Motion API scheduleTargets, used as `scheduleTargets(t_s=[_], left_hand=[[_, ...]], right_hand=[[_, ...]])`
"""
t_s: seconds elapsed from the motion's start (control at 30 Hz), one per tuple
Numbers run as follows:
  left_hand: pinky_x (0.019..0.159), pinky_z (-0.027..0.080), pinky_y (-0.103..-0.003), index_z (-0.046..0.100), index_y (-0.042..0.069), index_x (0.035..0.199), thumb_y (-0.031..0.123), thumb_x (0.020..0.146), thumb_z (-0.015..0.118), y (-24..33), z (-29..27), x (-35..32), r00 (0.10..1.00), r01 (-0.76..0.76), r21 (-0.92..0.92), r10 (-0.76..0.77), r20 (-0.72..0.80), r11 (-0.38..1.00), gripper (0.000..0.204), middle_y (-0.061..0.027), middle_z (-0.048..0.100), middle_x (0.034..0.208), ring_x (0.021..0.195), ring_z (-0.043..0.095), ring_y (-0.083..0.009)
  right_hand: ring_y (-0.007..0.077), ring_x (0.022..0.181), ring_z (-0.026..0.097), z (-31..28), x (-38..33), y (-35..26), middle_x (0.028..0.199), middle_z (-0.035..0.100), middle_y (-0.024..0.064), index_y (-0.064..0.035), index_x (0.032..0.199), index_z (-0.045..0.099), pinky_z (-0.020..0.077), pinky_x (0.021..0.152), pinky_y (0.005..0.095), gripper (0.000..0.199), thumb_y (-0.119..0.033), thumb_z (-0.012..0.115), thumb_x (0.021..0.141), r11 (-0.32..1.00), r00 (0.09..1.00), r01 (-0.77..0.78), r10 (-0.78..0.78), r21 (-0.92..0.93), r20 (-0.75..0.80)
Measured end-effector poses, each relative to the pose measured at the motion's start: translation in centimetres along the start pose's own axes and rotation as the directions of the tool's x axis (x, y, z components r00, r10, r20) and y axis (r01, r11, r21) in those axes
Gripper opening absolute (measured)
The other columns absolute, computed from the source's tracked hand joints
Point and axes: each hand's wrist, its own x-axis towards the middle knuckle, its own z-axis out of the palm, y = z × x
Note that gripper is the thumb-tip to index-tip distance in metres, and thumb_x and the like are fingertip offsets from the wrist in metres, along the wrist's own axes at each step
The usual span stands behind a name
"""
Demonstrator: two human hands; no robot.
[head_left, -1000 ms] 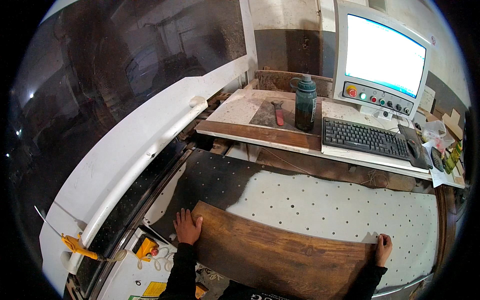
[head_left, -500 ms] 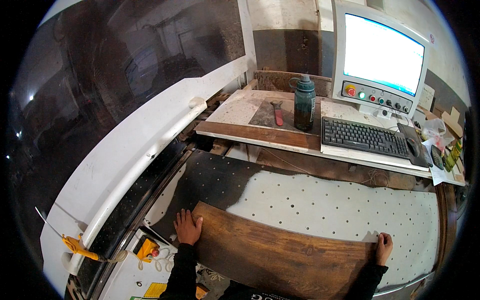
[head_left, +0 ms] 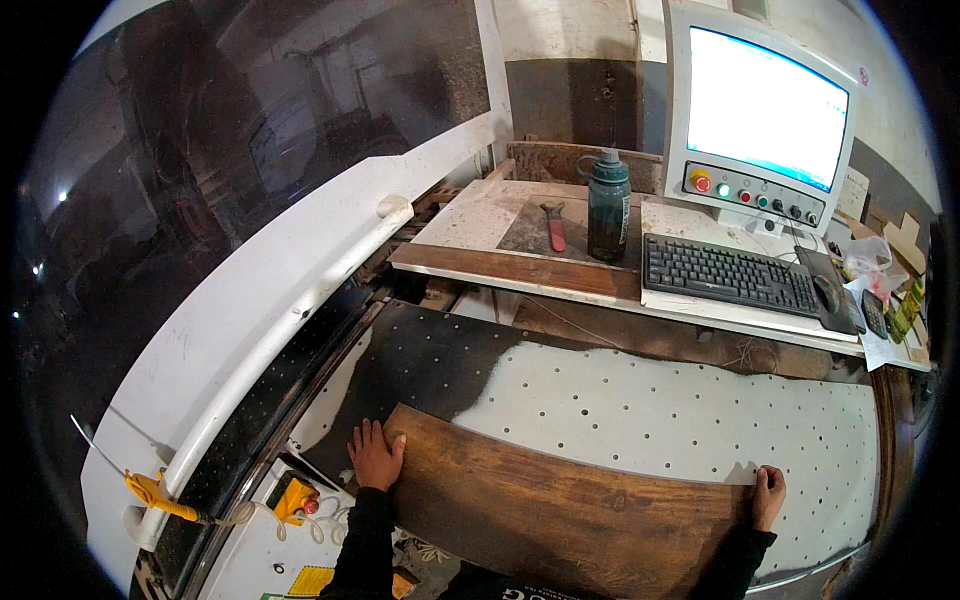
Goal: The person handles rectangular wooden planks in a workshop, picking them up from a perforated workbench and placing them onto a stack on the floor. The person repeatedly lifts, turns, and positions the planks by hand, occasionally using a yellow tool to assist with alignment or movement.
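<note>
Between both hands (head_left: 377, 455) (head_left: 768, 494): wooden board (head_left: 570, 495).

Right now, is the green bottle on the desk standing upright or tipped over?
Upright. The green bottle stands on its base on the wooden desk, cap on top, beside the red-handled tool.

A woodworking workshop: a perforated machine bed (head_left: 650, 410) carries a brown wooden panel (head_left: 560, 490) at its near edge, a control monitor with coloured push buttons (head_left: 760, 185) and keyboard (head_left: 725, 275) stand on a dusty wooden bench (head_left: 520, 265), beside the machine's long white guard (head_left: 270, 300).
</note>
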Motion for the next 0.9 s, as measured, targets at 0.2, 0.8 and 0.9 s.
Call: scheduleTargets(t_s=[0.2,0.8,0.9], left_hand=[[0.104,0.024,-0.056,0.04,0.001,0.131,0.051,0.088,0.043,-0.3,0.1,0.0,1.0,-0.003,0.016,0.003,-0.002,1.0,0.066,-0.0201,0.035,0.14,0.13,0.03,-0.0392],[0.105,0.022,-0.056,0.04,0.001,0.132,0.051,0.088,0.043,0.3,-0.2,0.1,0.999,0.013,0.005,-0.013,0.03,1.0,0.067,-0.0202,0.033,0.141,0.131,0.029,-0.0384],[0.105,0.022,-0.056,0.04,0.001,0.132,0.052,0.089,0.042,0.2,0.0,0.1,1.0,0.007,0.009,-0.007,0.026,1.0,0.067,-0.0203,0.033,0.141,0.131,0.029,-0.0384]], right_hand=[[0.013,0.073,0.054,0.1,-0.2,-0.6,0.08,0.062,0.0069,0.0032,0.089,0.06,0.0443,0.069,0.026,0.017,-0.013,0.057,0.087,0.998,1.0,-0.002,0.001,0.071,0.011],[0.0185,0.084,0.05,0.0,0.4,2.8,0.114,0.049,0.0132,0.002,0.121,0.047,0.0431,0.076,0.0321,0.046,-0.029,0.058,0.088,0.999,0.993,0.011,-0.005,0.048,-0.117],[0.0194,0.083,0.049,-0.1,0.3,2.1,0.117,0.047,0.0133,0.0017,0.123,0.046,0.0429,0.076,0.0334,0.048,-0.031,0.057,0.089,1.0,0.993,0.016,-0.018,-0.022,-0.119]])
